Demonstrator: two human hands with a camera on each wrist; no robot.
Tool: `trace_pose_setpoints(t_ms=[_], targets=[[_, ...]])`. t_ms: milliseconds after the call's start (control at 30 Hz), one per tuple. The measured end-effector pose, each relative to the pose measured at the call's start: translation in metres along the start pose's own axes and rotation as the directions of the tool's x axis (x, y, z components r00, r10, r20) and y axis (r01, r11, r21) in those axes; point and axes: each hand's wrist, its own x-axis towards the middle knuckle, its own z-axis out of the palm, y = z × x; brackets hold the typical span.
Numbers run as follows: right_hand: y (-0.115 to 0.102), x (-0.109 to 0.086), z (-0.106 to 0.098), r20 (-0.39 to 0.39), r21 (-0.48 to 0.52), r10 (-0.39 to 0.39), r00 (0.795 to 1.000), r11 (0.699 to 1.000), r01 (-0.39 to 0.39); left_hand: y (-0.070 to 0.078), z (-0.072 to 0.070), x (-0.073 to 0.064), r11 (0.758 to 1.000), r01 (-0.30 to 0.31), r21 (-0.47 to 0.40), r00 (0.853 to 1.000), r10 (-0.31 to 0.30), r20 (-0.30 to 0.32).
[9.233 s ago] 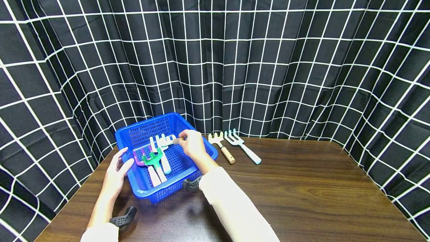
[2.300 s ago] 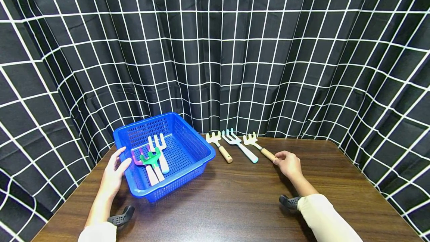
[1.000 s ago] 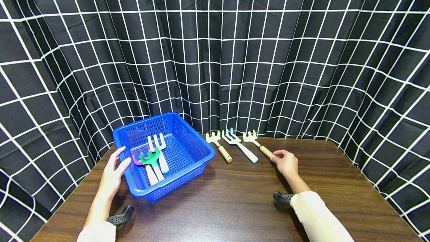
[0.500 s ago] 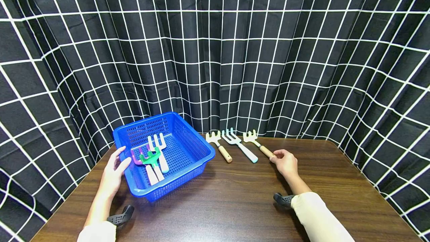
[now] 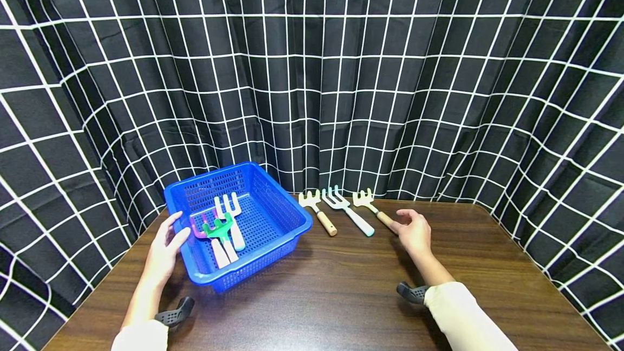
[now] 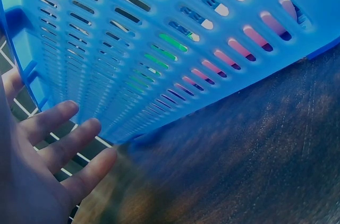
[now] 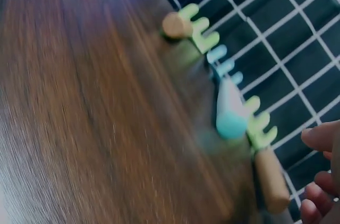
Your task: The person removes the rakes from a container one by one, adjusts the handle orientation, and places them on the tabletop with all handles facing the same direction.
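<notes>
My left hand point(image 5: 163, 251) holds the left rim of a blue plastic basket point(image 5: 285, 234), thumb over the edge; in the left wrist view several fingers point(image 6: 64, 152) spread outside the slotted wall. In the basket lie a purple-tined hand fork point(image 5: 220, 254), a green hand fork point(image 5: 219, 230) and a white one point(image 5: 235, 215). My right hand point(image 5: 413, 231) has its fingers parted beside the wooden handle of a yellow-green hand fork point(image 5: 385, 219). Left of that on the table are a light-blue hand fork point(image 5: 358, 221) and another yellow-green hand fork point(image 5: 326, 222).
The brown wooden table point(image 5: 336, 297) carries everything. A black curtain with a white grid point(image 5: 312, 96) hangs close behind the row of forks and around both sides. Black wrist devices point(image 5: 176, 312) sit on both forearms.
My right hand took the wooden-handled fork from the basket and laid it at the row's right end. Its fingers now part from the handle. The left hand stays at the rim.
</notes>
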Motion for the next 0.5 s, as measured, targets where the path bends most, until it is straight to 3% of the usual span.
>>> trace_pose_setpoints(t_ms=[233,500], targets=[[-0.029,-0.004,0.004,0.005,0.086,-0.039,0.999,0.996,0.038,0.002,-0.001,-0.001,1.0,0.004,0.012,1.0,-0.004,-0.001],[-0.061,-0.013,0.009,0.069,0.2,-0.057,0.996,0.979,0.042,0.0,0.0,0.0,1.0,0.01,0.009,1.0,-0.01,0.003]])
